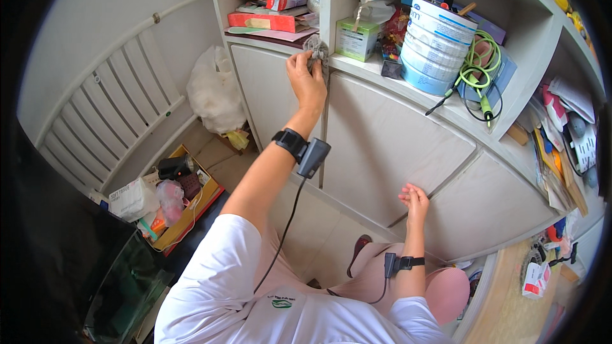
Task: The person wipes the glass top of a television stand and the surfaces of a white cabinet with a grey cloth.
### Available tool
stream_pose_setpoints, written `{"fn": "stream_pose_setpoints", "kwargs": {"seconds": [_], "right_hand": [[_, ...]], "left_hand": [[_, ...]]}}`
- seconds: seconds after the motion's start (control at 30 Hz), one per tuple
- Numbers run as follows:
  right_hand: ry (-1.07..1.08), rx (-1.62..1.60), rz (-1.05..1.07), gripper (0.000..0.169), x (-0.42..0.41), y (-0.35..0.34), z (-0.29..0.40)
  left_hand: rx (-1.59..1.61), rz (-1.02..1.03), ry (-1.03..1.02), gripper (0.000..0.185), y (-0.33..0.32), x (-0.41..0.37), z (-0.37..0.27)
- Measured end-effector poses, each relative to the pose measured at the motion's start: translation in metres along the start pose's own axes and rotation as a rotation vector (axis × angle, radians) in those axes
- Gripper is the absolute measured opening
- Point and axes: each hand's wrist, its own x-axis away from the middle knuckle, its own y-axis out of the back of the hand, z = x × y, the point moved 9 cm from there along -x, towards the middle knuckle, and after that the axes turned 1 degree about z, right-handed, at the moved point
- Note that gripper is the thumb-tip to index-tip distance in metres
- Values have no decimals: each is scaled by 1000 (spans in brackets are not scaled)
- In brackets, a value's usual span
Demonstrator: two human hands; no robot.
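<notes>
My left hand (308, 79) is stretched forward, its fingers closed on a grey cloth (316, 48). The cloth lies against the upright divider between two shelf compartments, at the top edge of the cabinet doors. My right hand (415, 200) is lower down, in front of a pale cabinet door (382, 138), with its fingers loosely bent and nothing seen in them. Whether it touches the door I cannot tell. Near the cloth stand a green and white box (356, 40) on the right and a red flat box (263, 22) on the left.
A tall ribbed white and blue container (437, 48) and a coiled green cable (483, 62) stand on the right shelf. A white plastic bag (215, 91) sits left of the cabinet. At lower left is a yellow box (205, 191) of odds and ends, beside a white railing (114, 105).
</notes>
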Motion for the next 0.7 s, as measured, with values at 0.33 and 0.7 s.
{"fn": "stream_pose_setpoints", "kwargs": {"seconds": [0.33,0.7], "right_hand": [[-81,0,-5,23,-10,23,-24],[28,81,-59,21,-23,32,-36]], "left_hand": [[214,300,-21,23,-36,54,-55],[47,49,-148,22,-15,-50,-46]]}}
